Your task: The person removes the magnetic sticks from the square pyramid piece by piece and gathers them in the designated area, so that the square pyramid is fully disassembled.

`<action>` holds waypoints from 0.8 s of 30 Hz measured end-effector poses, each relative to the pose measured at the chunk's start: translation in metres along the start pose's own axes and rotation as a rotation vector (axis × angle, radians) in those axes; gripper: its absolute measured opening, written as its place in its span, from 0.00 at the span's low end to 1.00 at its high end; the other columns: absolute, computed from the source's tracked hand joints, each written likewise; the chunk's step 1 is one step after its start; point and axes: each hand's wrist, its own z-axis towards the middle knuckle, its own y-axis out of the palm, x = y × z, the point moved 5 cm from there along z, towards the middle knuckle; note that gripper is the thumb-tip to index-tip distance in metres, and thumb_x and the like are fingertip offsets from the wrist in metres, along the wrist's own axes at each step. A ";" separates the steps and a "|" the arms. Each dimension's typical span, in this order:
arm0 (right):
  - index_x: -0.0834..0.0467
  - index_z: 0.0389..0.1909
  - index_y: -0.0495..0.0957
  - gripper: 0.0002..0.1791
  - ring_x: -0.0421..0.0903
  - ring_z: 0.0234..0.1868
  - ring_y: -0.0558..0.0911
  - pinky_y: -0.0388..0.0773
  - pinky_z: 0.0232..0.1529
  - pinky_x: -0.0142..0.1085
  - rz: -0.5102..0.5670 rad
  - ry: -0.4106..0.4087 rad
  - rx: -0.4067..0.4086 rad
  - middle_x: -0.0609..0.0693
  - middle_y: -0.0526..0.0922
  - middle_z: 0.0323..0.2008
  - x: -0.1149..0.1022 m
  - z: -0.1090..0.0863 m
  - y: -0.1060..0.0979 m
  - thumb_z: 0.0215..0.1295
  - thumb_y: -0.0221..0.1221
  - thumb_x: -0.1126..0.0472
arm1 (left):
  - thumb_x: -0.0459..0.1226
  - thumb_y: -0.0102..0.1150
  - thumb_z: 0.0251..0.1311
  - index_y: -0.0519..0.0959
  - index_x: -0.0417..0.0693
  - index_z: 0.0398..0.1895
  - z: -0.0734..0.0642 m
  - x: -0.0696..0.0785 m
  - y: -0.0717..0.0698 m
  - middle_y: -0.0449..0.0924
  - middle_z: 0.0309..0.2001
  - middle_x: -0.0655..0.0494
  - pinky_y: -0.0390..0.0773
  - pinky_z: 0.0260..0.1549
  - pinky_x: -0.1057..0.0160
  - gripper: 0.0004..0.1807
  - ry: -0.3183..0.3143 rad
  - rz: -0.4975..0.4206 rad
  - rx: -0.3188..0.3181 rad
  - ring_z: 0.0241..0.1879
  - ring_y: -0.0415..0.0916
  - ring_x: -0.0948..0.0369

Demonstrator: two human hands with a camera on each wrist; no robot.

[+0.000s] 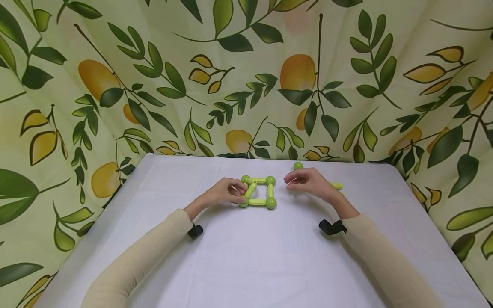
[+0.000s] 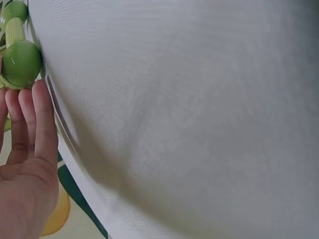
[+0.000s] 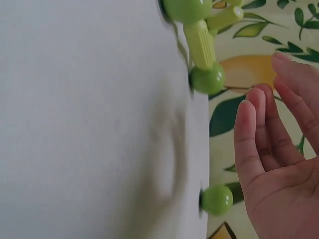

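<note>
A square frame (image 1: 257,202) of lime-green sticks and green balls lies near the far side of the table. One more stick (image 1: 251,189) rises at a slant from its near left corner. My left hand (image 1: 225,191) holds that corner, fingertips against the green ball (image 2: 22,63); the thumb is mostly out of the left wrist view. To the right of the frame, my right hand (image 1: 308,184) hovers with nothing in it, fingers loosely bent and thumb apart. Beyond it sits a loose green ball (image 1: 298,165), also seen low in the right wrist view.
A loose lime-green stick (image 1: 337,186) lies right of my right hand, and the tip of another shows beside the wrist. The table wears a white cloth (image 1: 254,256). A leaf-and-fruit patterned curtain (image 1: 246,85) rises behind the table and at both sides.
</note>
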 end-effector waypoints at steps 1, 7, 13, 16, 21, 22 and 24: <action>0.71 0.50 0.82 0.18 0.52 0.46 0.84 0.80 0.47 0.32 0.000 -0.006 -0.007 0.65 0.84 0.48 -0.001 0.003 0.004 0.62 0.71 0.67 | 0.29 0.74 0.57 0.82 0.36 0.47 -0.001 0.000 0.000 0.82 0.41 0.50 0.82 0.42 0.61 0.15 -0.002 -0.008 -0.003 0.41 0.81 0.56; 0.69 0.50 0.83 0.17 0.54 0.50 0.83 0.80 0.49 0.35 0.040 -0.033 -0.056 0.61 0.84 0.49 -0.006 0.019 0.028 0.62 0.71 0.66 | 0.28 0.73 0.58 0.83 0.35 0.45 -0.004 0.000 -0.001 0.81 0.40 0.49 0.83 0.37 0.61 0.13 -0.035 -0.045 -0.015 0.39 0.82 0.55; 0.66 0.51 0.83 0.17 0.52 0.49 0.83 0.80 0.49 0.35 0.053 -0.062 -0.080 0.61 0.85 0.48 -0.011 0.032 0.047 0.63 0.71 0.65 | 0.29 0.73 0.58 0.84 0.37 0.44 -0.005 -0.001 0.000 0.81 0.41 0.50 0.83 0.36 0.60 0.11 -0.055 -0.046 -0.020 0.39 0.81 0.57; 0.66 0.52 0.83 0.17 0.52 0.48 0.83 0.80 0.50 0.35 0.071 -0.081 -0.091 0.64 0.85 0.47 -0.013 0.037 0.054 0.64 0.70 0.66 | 0.29 0.73 0.59 0.83 0.36 0.43 -0.005 -0.003 0.000 0.82 0.41 0.50 0.84 0.37 0.57 0.11 -0.057 -0.062 -0.027 0.38 0.82 0.57; 0.65 0.54 0.82 0.18 0.52 0.46 0.84 0.80 0.49 0.37 0.097 -0.080 -0.110 0.63 0.85 0.45 -0.014 0.043 0.063 0.63 0.70 0.68 | 0.28 0.72 0.58 0.83 0.35 0.42 -0.005 -0.004 -0.001 0.82 0.40 0.49 0.85 0.37 0.54 0.10 -0.057 -0.081 -0.031 0.38 0.82 0.57; 0.64 0.54 0.82 0.19 0.52 0.46 0.85 0.80 0.49 0.37 0.099 -0.074 -0.113 0.62 0.86 0.44 -0.014 0.044 0.064 0.63 0.70 0.68 | 0.28 0.72 0.58 0.83 0.35 0.42 -0.006 -0.003 -0.001 0.82 0.40 0.49 0.85 0.37 0.55 0.10 -0.060 -0.081 -0.031 0.38 0.82 0.57; 0.63 0.55 0.82 0.19 0.51 0.46 0.85 0.81 0.48 0.37 0.095 -0.064 -0.118 0.60 0.86 0.44 -0.014 0.046 0.067 0.63 0.70 0.68 | 0.28 0.72 0.59 0.83 0.36 0.42 -0.006 -0.004 -0.001 0.82 0.40 0.49 0.85 0.37 0.55 0.10 -0.063 -0.083 -0.032 0.37 0.82 0.57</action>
